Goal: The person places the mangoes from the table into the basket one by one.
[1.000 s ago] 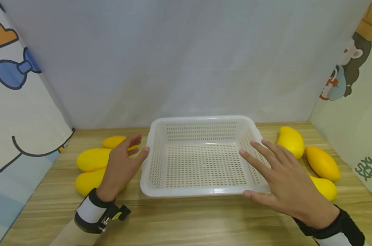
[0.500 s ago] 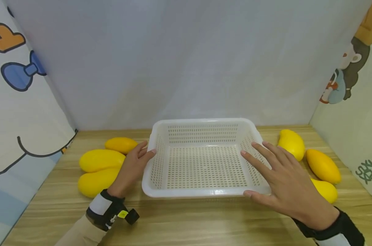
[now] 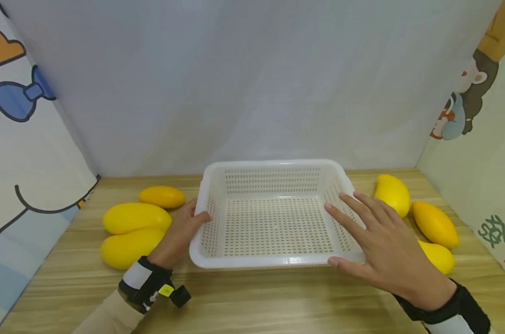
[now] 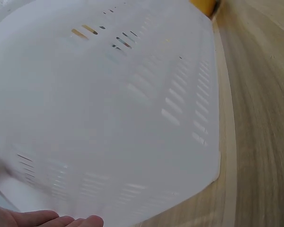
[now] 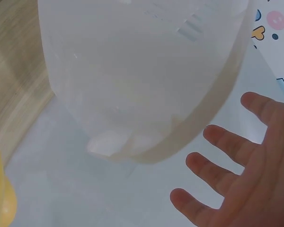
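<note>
A white plastic basket (image 3: 277,227) with slotted walls stands in the middle of the wooden table. My left hand (image 3: 181,236) holds its left rim, thumb over the edge and fingers on the outside. In the left wrist view the fingertips (image 4: 92,221) show beside the white wall (image 4: 99,94). With fingers spread, my right hand (image 3: 390,250) hovers by the right rim, overlapping it in the head view. From the right wrist view, the fingers (image 5: 217,175) are apart from the basket's rim (image 5: 199,123).
Left of the basket lie yellow mangoes (image 3: 137,218) and a smaller orange-yellow mango (image 3: 162,197). On the right are another yellow mango (image 3: 392,195), an orange-yellow one (image 3: 436,225) and one partly behind the right hand (image 3: 437,257). A pale curtain wall (image 3: 256,93) stands behind.
My left hand has moved right from beside the mangoes onto the basket's left rim and taken hold of it. The right hand stays spread near the right rim.
</note>
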### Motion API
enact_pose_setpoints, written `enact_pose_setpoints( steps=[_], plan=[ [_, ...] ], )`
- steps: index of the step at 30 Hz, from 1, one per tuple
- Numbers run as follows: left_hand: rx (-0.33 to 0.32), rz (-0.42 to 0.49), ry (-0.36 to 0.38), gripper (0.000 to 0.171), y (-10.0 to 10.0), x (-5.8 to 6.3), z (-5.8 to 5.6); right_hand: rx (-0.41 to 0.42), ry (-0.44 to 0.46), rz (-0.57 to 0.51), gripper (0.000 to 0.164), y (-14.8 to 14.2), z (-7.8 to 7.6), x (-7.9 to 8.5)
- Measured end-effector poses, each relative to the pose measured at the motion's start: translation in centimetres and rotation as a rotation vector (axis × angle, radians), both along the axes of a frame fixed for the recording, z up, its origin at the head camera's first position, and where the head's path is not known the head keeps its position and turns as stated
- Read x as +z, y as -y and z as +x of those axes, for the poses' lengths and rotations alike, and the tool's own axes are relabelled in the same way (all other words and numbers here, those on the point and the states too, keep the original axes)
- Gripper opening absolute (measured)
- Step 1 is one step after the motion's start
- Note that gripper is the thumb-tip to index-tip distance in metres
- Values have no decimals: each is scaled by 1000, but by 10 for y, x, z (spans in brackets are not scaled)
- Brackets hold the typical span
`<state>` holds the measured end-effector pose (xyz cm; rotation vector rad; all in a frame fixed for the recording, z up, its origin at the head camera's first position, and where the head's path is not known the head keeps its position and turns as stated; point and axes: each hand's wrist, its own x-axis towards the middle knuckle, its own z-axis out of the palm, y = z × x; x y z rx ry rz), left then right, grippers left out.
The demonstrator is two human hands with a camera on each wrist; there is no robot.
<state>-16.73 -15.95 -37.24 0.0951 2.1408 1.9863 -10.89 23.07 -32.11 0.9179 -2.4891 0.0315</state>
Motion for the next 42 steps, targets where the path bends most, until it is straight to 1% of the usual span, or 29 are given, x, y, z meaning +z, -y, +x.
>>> enact_pose_setpoints(
  steps=[3, 6, 13, 19, 23, 30, 38, 42],
  plan=[
    [-12, 27, 5, 52, 1, 0, 1, 5, -9, 1, 82, 1, -2, 1],
    [-7, 29, -3, 51, 0, 0, 2, 6, -12, 4, 82, 0, -2, 1],
    [12, -4, -32, 50, 0, 1, 1, 9, -16, 2, 82, -2, -4, 2],
    [21, -3, -39, 48, -1, 2, 0, 3, -35, -20, 82, -6, -5, 8],
    [27, 3, -46, 48, -1, 2, 0, -23, -32, -47, 83, -16, -5, 15],
    [19, 30, -70, 46, -4, -2, 0, -123, -54, -79, 86, -41, -3, 28],
    [40, 25, -45, 46, -4, -5, 0, -129, -85, -97, 87, -54, -1, 34],
    [37, 31, -40, 45, -4, -5, 1, -170, -92, -88, 91, -62, 1, 32]
  ],
)
